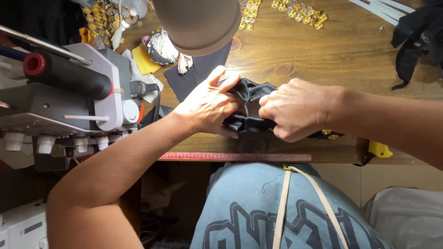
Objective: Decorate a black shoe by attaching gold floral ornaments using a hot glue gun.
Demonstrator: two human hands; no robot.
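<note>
A shiny black fabric piece (249, 103) lies bunched and creased on the wooden tabletop's near edge

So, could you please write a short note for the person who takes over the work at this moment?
Left hand: closed on the left end of the black satin fabric, thumb on top.
Right hand: closed in a fist on the right end of the same fabric.
The fabric is bunched between both hands, above the front edge of the wooden table, behind the red ruler.
Sewing machine stands to the left, untouched; gold sequin trim lies at the far edge.
Done: fabric gathered in both hands. Left: no stitching is visible yet.
</note>
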